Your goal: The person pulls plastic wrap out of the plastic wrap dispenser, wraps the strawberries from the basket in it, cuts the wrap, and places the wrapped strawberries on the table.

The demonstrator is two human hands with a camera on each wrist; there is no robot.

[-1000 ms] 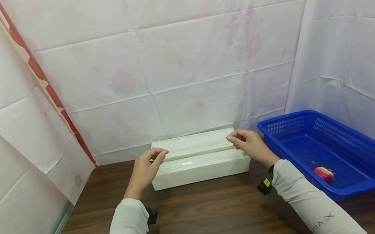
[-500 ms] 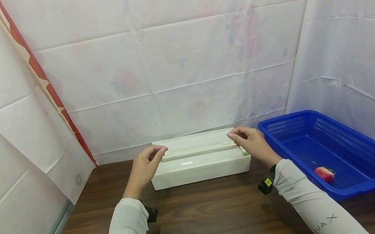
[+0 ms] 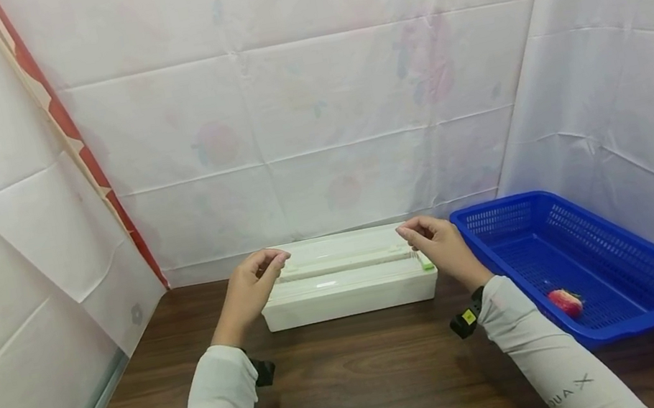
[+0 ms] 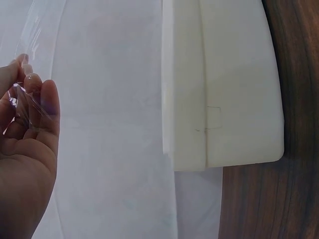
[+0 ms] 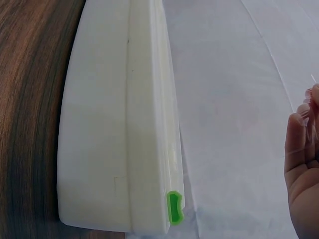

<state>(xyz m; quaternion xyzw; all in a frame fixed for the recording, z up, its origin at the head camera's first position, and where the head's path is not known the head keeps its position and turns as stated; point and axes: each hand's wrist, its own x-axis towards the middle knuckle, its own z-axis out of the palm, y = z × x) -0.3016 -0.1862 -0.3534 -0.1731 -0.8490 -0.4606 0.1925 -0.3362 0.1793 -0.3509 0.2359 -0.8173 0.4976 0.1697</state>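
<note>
A long white cling film dispenser [image 3: 351, 300] lies crosswise on the wooden table, close to the back wall. At its right end shows a small green slide cutter [image 5: 175, 207]. Clear cling film [image 4: 31, 37] reaches my left hand [image 3: 250, 296], which pinches its edge between thumb and fingers above the dispenser's left end. Opposite, my right hand [image 3: 449, 254] pinches the film's other side above the right end. In both wrist views film shines over the fingers, apart from the dispenser's body. Between the hands the transparent sheet hardly shows in the head view.
To the right stands a blue plastic basket [image 3: 643, 322] with a red-and-cream fruit-like piece [image 3: 565, 303] in it. White patterned sheets [image 3: 309, 105] hang at the back and both sides. Dark wooden table [image 3: 359, 388] lies in front of the dispenser.
Both hands have risen slightly, still pinching the film, and my left hand has drifted a little left. More of the green slide cutter shows beside my right hand. The dispenser stays in place.
</note>
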